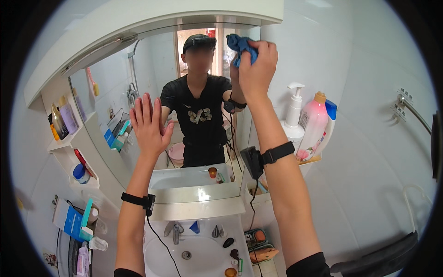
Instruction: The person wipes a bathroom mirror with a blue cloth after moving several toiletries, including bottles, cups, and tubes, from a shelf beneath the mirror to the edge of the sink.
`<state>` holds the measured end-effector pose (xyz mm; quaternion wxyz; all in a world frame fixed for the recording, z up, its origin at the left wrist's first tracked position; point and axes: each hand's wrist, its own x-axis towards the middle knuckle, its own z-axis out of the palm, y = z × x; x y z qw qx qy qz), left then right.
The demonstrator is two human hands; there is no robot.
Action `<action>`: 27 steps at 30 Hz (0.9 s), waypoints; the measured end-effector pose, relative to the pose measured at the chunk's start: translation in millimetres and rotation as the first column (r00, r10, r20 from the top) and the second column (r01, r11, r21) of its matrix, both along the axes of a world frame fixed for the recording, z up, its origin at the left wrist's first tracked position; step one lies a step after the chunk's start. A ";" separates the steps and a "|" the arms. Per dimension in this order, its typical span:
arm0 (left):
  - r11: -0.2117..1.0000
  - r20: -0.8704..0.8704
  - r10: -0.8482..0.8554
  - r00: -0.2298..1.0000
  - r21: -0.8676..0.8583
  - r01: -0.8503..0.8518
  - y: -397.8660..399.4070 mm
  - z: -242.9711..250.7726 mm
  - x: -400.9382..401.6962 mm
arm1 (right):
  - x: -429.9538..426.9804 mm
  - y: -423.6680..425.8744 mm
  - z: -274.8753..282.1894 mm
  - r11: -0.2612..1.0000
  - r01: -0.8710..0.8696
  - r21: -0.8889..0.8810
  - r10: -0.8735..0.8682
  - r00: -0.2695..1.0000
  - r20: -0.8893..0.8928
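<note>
My right hand (259,71) grips a crumpled blue cloth (241,48) against the upper right part of the mirror (162,65). Raised at the mirror's lower left, my left hand (149,126) holds nothing; its palm faces the glass with the fingers slightly apart, and it seems to rest on the surface. A person in a dark cap and black shirt appears as a reflection between my hands. Each forearm wears a black strap with a small cabled device, the right one (254,161) and the left one (148,204).
Below sits a white washbasin (166,258) with a metal faucet (176,232) and small items on its rim. Several bottles (313,126) crowd a right-hand corner shelf. Toiletries (64,119) fill the left side shelves. A white cabinet ledge (221,15) overhangs the mirror. Black cables hang from both wrists.
</note>
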<state>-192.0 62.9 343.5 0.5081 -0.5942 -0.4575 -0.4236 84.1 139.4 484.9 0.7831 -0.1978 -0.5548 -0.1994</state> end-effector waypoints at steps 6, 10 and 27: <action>1.000 0.000 -0.020 1.000 0.013 0.020 4.3 1.6 1.7 | 3.8 1.2 -103.4 0.996 -0.003 -0.084 0.010 0.996 0.085; 1.000 -0.004 -0.008 1.000 0.010 0.008 4.8 -0.8 -3.3 | 1.9 -1.6 -89.1 0.997 -0.008 -0.081 0.017 0.993 0.113; 0.998 -0.010 -0.052 0.999 0.023 0.052 8.6 -1.5 0.0 | 18.1 3.9 -78.4 0.996 0.087 -0.007 -0.084 0.977 0.195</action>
